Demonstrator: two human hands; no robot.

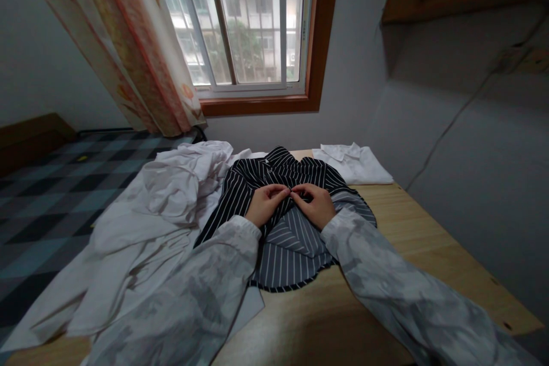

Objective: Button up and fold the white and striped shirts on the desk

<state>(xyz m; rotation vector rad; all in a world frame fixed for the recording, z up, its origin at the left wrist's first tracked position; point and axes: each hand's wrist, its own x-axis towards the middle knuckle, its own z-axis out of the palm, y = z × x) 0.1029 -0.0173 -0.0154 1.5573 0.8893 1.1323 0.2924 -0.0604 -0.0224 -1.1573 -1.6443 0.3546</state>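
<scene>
A black shirt with white stripes (283, 166) lies spread on the wooden table, its collar toward the window. The lower part is open and shows the greyer inner side of the cloth. Over the shirt's front, my left hand (266, 203) pinches the fabric edge between thumb and fingers. Close beside it, almost touching at the fingertips, my right hand (315, 205) pinches the same front edge from the other side. Whether a button sits between the fingertips is too small to tell.
A heap of white garments (171, 200) covers the table's left side. At the back right lies a folded white shirt (354, 163). The wooden table (412, 229) meets a wall on the right. A bed with checked bedding (38, 206) stands left, below a curtain (137, 40).
</scene>
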